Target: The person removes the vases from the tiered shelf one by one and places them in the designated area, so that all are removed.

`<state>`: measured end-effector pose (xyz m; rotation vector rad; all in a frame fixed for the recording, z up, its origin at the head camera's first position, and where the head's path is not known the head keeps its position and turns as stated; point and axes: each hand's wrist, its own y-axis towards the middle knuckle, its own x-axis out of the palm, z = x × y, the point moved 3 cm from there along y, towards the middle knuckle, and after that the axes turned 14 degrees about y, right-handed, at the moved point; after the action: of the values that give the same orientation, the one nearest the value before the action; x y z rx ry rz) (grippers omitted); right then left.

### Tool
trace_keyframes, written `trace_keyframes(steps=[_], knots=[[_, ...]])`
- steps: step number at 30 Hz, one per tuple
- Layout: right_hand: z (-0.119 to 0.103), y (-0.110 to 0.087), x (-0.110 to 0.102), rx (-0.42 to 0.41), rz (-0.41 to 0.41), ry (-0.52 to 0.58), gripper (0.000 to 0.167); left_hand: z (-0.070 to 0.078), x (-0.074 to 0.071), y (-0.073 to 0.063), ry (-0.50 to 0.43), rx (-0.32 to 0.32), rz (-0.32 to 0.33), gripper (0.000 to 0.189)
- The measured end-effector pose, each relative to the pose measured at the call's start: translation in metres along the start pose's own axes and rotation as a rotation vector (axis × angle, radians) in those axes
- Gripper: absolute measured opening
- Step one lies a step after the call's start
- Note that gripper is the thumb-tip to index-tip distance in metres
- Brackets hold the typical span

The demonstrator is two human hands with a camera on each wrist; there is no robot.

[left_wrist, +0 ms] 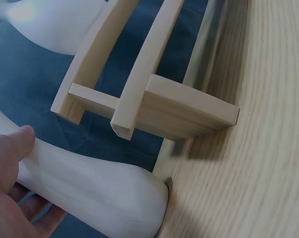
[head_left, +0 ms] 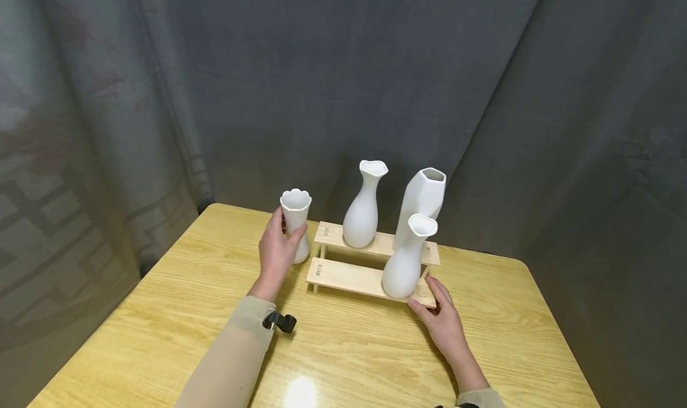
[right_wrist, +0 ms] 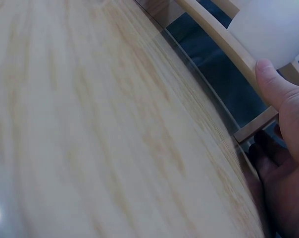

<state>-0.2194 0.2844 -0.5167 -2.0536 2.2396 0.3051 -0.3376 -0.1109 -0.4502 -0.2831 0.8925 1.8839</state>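
Note:
A white vase with a scalloped rim is upright at the left of a two-tier wooden stand. My left hand grips this vase round its middle, thumb on the near side; in the left wrist view the vase's base meets the tabletop. At the stand's right end, my right hand holds the lower shelf, its thumb on the front edge and its other fingers curled beside the leg. A bulbous white vase stands on the lower shelf close to that thumb.
On the upper shelf stand a wavy-rimmed white vase, left, and a taller faceted white vase, right, partly hidden by the lower vase. The wooden table ends at the back before a grey curtain.

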Motion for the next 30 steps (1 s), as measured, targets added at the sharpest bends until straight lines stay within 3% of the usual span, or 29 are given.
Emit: trace_keyframes(steps=[12, 17, 23, 30], knots=[[0.003, 0.002, 0.000, -0.032, 0.011, -0.020, 0.090, 0.001, 0.001, 0.000, -0.005, -0.014, -0.007, 0.077], [0.002, 0.002, -0.001, -0.034, 0.002, -0.020, 0.090, 0.011, -0.010, -0.003, -0.010, -0.005, 0.064, 0.095], [0.001, 0.001, -0.002, -0.022, -0.009, -0.017, 0.091, 0.036, -0.031, -0.007, -0.007, 0.086, 0.195, 0.101], [0.002, 0.001, -0.002, -0.025, -0.014, -0.010, 0.091, 0.072, -0.043, -0.019, 0.012, 0.265, 0.286, 0.102]])
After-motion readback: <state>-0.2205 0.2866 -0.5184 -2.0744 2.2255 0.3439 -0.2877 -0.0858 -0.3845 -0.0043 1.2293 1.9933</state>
